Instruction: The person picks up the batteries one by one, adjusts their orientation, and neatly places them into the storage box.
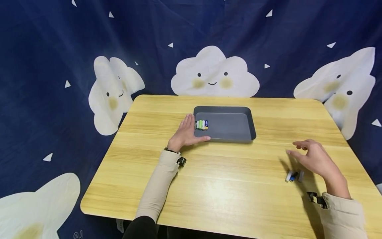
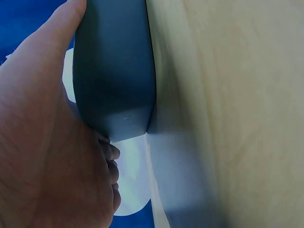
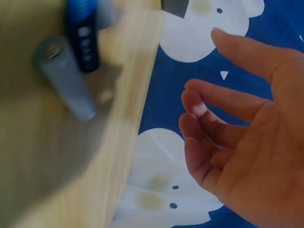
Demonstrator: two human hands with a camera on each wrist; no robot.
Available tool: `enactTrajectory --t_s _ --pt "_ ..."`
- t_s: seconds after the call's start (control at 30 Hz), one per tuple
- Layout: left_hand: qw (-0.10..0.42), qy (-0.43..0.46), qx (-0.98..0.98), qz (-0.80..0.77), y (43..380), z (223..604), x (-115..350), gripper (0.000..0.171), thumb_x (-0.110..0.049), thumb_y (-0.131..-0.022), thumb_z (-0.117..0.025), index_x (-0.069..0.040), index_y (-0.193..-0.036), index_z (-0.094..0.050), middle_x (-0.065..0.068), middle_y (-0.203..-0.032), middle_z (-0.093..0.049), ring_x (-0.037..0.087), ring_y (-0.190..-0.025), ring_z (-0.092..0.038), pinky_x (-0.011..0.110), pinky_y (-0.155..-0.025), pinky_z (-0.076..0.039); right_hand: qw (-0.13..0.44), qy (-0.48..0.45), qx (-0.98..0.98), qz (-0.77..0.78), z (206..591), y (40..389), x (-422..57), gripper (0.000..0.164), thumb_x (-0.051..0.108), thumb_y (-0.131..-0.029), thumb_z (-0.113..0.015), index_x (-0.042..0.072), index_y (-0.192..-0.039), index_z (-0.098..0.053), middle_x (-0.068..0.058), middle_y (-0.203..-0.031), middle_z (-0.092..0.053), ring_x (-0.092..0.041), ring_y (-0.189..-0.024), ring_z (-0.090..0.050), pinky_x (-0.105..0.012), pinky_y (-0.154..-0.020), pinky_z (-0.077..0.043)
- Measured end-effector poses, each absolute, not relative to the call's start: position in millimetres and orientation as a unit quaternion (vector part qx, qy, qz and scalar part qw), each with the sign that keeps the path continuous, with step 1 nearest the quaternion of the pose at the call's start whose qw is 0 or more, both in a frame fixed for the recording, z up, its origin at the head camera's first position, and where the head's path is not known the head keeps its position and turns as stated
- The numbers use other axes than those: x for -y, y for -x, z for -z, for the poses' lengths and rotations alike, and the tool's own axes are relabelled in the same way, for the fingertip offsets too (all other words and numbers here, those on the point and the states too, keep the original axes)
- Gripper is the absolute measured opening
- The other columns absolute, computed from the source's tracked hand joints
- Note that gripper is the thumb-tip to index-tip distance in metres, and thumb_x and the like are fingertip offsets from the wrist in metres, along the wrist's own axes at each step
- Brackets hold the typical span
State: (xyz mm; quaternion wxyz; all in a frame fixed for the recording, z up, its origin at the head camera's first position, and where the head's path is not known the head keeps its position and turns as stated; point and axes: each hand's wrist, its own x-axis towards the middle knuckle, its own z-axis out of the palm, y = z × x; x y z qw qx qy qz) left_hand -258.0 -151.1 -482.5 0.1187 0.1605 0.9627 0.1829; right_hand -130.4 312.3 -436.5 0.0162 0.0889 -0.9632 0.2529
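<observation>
My left hand [image 1: 185, 133] rests against the left end of a dark grey rectangular tray [image 1: 232, 127]. Its fingers lie straight along that end, and the thumb reaches over the front rim. Inside the tray, a row of several batteries [image 1: 200, 125] in green, white and dark blue lies side by side at the left wall. On the right, my right hand [image 1: 317, 157] hovers over the table with fingers loosely bent and nothing between them. Below it lie a white battery [image 1: 288, 176], a blue battery [image 3: 83, 35] and a grey battery [image 3: 66, 78], close together.
The wooden table [image 1: 226, 186] has rounded corners and carries the tray toward its far edge. Behind it hangs a dark blue curtain [image 1: 149, 30] with white clouds and small triangles. Wrist cameras sit at both sleeve cuffs.
</observation>
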Motion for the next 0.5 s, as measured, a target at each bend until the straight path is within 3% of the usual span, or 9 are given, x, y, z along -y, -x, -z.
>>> enactTrajectory --t_s 0.1,0.3,0.37,0.5 --pt "0.114 -0.161 -0.962 -0.187 257.9 481.7 150.9 0.136 -0.090 -0.080 -0.054 -0.003 -0.166 0.006 0.016 -0.176 0.009 0.027 -0.164 0.009 0.046 -0.135 -0.003 0.009 -0.100 0.963 -0.251 439.8 125.2 -317.5 0.049 0.024 -0.093 -0.078 -0.016 -0.120 -0.068 -0.040 -0.118 -0.064 -0.055 -0.102 -0.062 -0.040 -0.068 -0.054" --pt "0.110 -0.162 -0.962 -0.192 257.5 480.9 150.4 0.135 -0.088 -0.080 -0.056 -0.001 -0.166 0.003 0.017 -0.176 0.007 0.027 -0.164 0.007 0.047 -0.135 -0.004 -0.026 -0.105 0.963 -0.248 447.8 110.9 -333.7 0.048 0.022 -0.087 -0.084 -0.012 -0.117 -0.071 -0.035 -0.111 -0.068 -0.052 -0.100 -0.065 -0.027 -0.067 -0.052" --pt "0.109 -0.161 -0.963 -0.188 257.6 481.2 150.4 0.135 -0.088 -0.080 -0.056 -0.001 -0.166 0.004 0.017 -0.176 0.007 0.027 -0.164 0.007 0.047 -0.135 -0.004 -0.051 -0.098 0.962 -0.248 450.9 105.2 -338.8 0.050 0.024 -0.086 -0.085 -0.011 -0.118 -0.071 -0.031 -0.110 -0.068 -0.043 -0.097 -0.066 -0.025 -0.068 -0.051" --pt "0.110 -0.159 -0.964 -0.184 258.5 482.5 150.5 0.135 -0.088 -0.081 -0.055 -0.002 -0.166 0.005 0.017 -0.176 0.008 0.028 -0.164 0.007 0.047 -0.135 -0.004 -0.089 -0.086 0.959 -0.256 457.6 95.3 -346.5 0.055 0.030 -0.084 -0.087 -0.008 -0.120 -0.071 -0.020 -0.107 -0.068 -0.012 -0.088 -0.059 -0.020 -0.067 -0.045"
